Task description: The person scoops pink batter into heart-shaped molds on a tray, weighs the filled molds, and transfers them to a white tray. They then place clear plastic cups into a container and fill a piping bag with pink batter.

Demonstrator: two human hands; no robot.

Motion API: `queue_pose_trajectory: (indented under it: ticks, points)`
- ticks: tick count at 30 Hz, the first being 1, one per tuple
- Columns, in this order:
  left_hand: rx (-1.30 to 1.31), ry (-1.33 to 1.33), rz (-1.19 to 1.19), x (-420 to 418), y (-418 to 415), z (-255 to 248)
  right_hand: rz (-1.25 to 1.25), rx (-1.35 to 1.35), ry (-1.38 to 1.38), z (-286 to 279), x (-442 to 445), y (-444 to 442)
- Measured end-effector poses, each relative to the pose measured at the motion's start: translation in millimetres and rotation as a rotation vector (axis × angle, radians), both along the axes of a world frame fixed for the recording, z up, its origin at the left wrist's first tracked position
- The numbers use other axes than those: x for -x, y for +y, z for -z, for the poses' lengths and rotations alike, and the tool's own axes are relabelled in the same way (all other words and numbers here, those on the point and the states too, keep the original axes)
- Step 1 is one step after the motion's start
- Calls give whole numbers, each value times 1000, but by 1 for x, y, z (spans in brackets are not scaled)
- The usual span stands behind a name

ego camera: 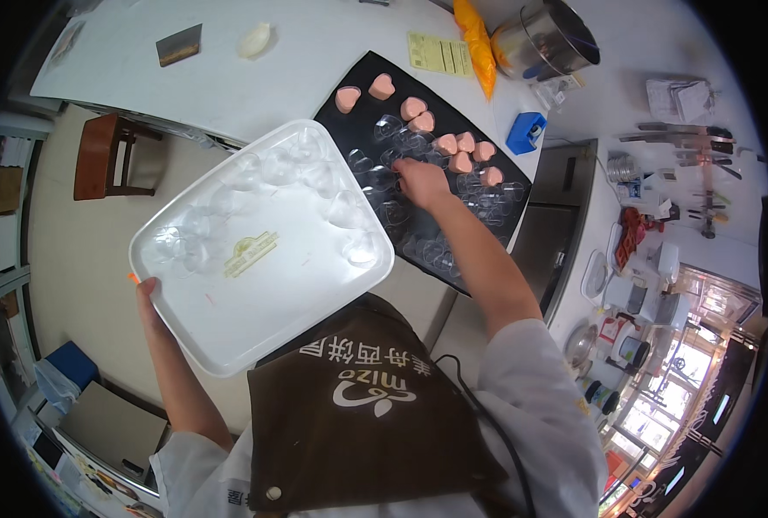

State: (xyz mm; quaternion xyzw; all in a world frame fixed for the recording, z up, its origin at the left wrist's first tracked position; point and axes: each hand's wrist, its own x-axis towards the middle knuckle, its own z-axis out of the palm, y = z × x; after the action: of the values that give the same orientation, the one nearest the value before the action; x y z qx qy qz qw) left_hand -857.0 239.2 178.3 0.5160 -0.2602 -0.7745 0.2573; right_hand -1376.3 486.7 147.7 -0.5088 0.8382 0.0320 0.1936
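Note:
My left hand (147,289) grips the lower left edge of a white plastic tray (274,337), held tilted in front of my apron. Clear plastic heart-shaped cups (280,165) lie along its upper side and left part. My right hand (421,181) reaches over a black baking tray (358,74) on the worktable, its fingertips at the clear cups (394,210) there; whether they pinch one cannot be made out. Pink heart-shaped pieces (381,86) stand on the black tray beyond my hand, several of them close together.
On the white worktable (319,39) are a scraper (179,45), an orange piping bag (476,48), a steel pot (539,42), a yellow paper slip (439,54) and a blue tape dispenser (525,133). A brown wooden stool (102,157) stands at the left.

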Motion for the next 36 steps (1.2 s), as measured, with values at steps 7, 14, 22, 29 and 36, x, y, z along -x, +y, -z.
queue_pose_trajectory:
  ticks: [7, 14, 22, 29, 36]
  points:
    - [-20, 11, -2, 11, -2, 9, 30, 250, 109, -58, 3, 23]
    - [11, 40, 54, 28, -6, 21, -63, 553, -150, -224, -106, -17]
    - [123, 33, 112, 62, -5, 15, -687, 252, -44, -182, -200, -74]
    - [116, 56, 60, 63, 2, 13, -467, 334, 72, -167, -170, -67]
    - [24, 25, 6, 46, -5, 24, -281, 603, 19, -204, -112, -33]
